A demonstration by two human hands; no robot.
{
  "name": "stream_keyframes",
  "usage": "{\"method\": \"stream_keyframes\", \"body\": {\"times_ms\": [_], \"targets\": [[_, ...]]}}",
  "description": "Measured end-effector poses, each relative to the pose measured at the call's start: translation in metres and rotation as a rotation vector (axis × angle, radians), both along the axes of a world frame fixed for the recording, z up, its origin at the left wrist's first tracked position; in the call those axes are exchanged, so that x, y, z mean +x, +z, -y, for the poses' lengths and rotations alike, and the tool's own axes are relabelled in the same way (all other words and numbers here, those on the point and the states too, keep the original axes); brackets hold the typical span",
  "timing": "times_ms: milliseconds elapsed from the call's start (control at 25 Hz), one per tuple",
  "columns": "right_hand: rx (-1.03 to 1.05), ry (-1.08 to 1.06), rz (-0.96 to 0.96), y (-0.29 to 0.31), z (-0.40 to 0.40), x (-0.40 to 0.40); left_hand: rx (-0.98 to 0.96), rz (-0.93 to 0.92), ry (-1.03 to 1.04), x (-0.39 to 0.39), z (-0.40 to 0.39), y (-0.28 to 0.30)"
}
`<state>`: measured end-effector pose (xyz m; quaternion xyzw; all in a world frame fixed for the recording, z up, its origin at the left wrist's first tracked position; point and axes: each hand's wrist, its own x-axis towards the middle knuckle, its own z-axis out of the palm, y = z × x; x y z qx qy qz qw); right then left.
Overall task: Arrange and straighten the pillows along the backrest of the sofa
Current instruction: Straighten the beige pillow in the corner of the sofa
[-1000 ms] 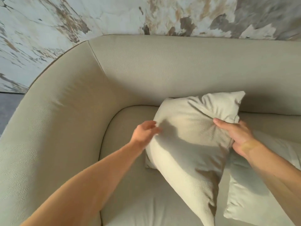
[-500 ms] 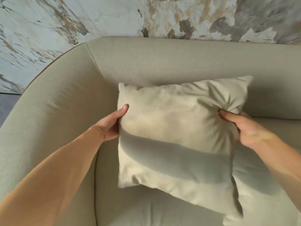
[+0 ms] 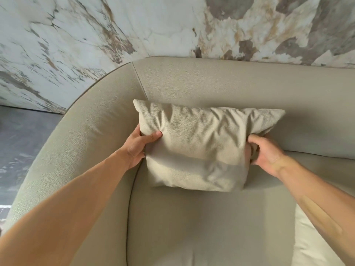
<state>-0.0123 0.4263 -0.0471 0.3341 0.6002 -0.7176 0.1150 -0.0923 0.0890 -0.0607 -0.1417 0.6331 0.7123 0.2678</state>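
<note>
1. Pillow, beige with a pebbled cover, stands on the seat cushion of the sofa and leans back against the backrest, close to the curved left corner.
2. We hold it with both of our hands, one at each side edge.
3. Our left hand clasps the left edge: the thumb presses on the front face and the other fingers wrap behind, out of sight.
4. Our right hand has its fingers curled tight around a bunch of fabric at the right edge, so the cover puckers there.
5. Creases run across the upper half of the pillow, and its top right corner sticks out past our right hand toward the backrest.
6. Its bottom edge rests on the seat cushion, and a band of shadow crosses its lower part.
7. We see a second pillow, paler, lying at the lower right beneath our right forearm, well apart from the first one.
8. Behind the sofa rises a marble-patterned wall, and dark floor shows at the left.
</note>
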Motion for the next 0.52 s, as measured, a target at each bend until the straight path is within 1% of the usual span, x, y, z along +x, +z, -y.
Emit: {"method": "stream_keyframes", "body": {"times_ms": [280, 360, 440, 520], "targets": [[0.063, 0.048, -0.062, -0.009, 0.01, -0.021, -0.054, 0.06, 0.061, -0.01, 0.008, -0.009], [0.108, -0.005, -0.057, -0.013, 0.01, -0.028, -0.065, 0.066, 0.075, -0.016, 0.004, -0.013], [0.161, -0.091, -0.014, -0.017, 0.01, -0.035, -0.083, 0.066, 0.058, -0.024, -0.003, -0.013], [0.204, -0.12, 0.027, -0.02, 0.011, -0.043, -0.121, 0.061, 0.036, -0.031, -0.01, -0.012]]}}
